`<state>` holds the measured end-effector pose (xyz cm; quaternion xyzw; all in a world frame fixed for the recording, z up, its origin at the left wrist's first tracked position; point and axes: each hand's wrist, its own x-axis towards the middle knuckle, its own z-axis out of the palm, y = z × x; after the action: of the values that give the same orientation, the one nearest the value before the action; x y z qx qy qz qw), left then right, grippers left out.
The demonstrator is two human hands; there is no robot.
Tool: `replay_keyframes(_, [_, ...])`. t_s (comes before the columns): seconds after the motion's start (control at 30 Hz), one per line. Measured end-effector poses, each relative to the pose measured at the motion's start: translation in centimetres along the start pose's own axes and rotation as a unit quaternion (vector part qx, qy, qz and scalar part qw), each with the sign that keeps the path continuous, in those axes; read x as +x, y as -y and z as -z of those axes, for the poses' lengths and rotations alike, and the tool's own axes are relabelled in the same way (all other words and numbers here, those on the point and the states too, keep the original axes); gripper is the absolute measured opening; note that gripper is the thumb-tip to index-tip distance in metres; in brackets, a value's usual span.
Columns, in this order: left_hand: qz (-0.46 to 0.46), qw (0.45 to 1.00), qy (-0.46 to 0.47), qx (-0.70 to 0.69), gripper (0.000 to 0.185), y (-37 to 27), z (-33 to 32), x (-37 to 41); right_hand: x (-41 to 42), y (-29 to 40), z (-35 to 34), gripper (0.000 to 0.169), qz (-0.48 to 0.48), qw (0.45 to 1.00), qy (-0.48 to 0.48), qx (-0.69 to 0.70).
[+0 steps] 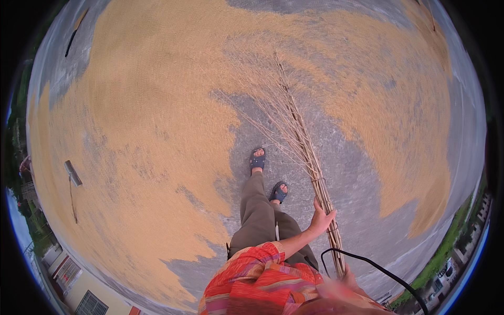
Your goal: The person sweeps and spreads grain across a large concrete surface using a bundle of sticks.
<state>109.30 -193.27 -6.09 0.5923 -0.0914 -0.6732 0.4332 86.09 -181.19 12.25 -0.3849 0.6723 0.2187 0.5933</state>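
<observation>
A long broom of bound twigs [315, 169] slants from beside my body up and away, its fine brush ends spread over golden grain [157, 98] on the concrete floor. My left hand [322, 219] is wrapped around the broom's bundled stalks below its middle. Close to the near end of the stalks, my right hand [349, 278] grips the broom too, partly hidden by the blurred shape in front of it. Wire or cord ties circle the bundle at intervals.
My sandalled feet [258, 159] stand on concrete between spreads of grain. A rake-like tool with a wide metal head [73, 173] lies on grain at the left. Another long-handled tool [71, 39] lies at the upper left. A black cable or strap [378, 265] arcs at the lower right.
</observation>
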Motion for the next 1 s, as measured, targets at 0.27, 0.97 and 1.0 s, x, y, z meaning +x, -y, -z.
replay_keyframes(0.27, [0.084,0.981,-0.174,0.025,0.077,4.2,13.6,11.1,14.2,9.0,-3.0,0.074,0.084,0.972,0.177,-0.131])
replay_keyframes(0.97, [-0.268,0.682,-0.356,-0.581,0.007,-12.4,10.0,1.1,12.8,49.3,18.5,0.062,0.325,0.573,0.132,-0.741])
replay_keyframes(1.0, [-0.226,0.633,-0.380,-0.635,0.012,-9.4,8.9,-0.2,13.3,51.1,17.2,0.054,0.237,0.575,0.211,-0.754])
